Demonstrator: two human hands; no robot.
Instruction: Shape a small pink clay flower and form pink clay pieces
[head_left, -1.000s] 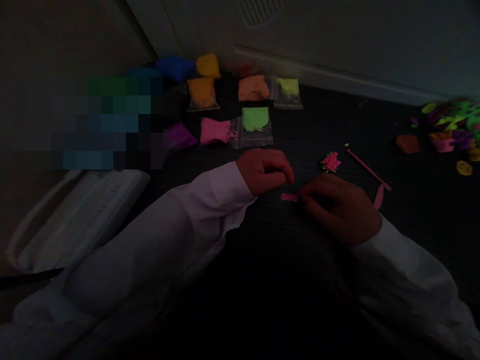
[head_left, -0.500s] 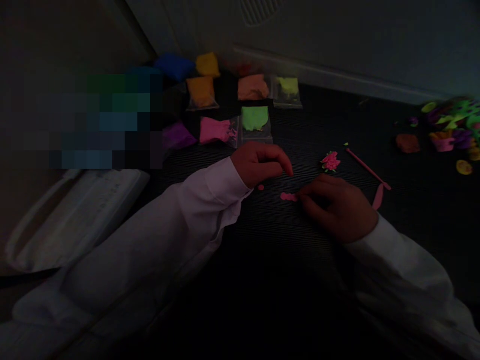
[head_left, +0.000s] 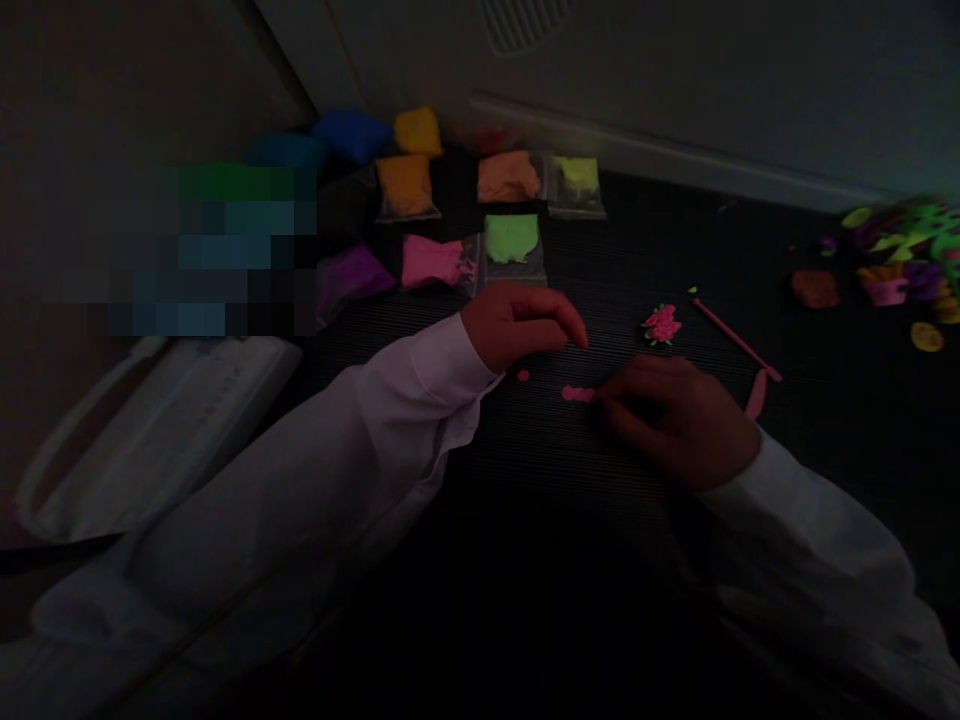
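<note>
On the dark table lies a short strip of flattened pink clay [head_left: 577,394] with a wavy outline. My right hand [head_left: 679,425] is at its right end, thumb and fingertips drawn together there and hiding that end. My left hand [head_left: 521,328] hovers above and left of the strip, fingers loosely curved, holding nothing. A small pink clay dot [head_left: 523,376] sits below the left hand near the cuff. Beyond my right hand stands a pink clay flower [head_left: 661,324] with green leaf tips. Two pink modelling tools [head_left: 735,337] lie to its right, the nearer one blade-shaped.
Bags of coloured clay, among them a pink bag [head_left: 435,262] and a green bag [head_left: 512,240], spread across the back left. Small clay models [head_left: 904,260] and a brown lump [head_left: 814,289] are at far right. A white case [head_left: 172,435] lies left; a wall borders the back.
Both hands stay almost where they were, my right hand shifting only slightly at the pink strip. The view has tilted a little.
</note>
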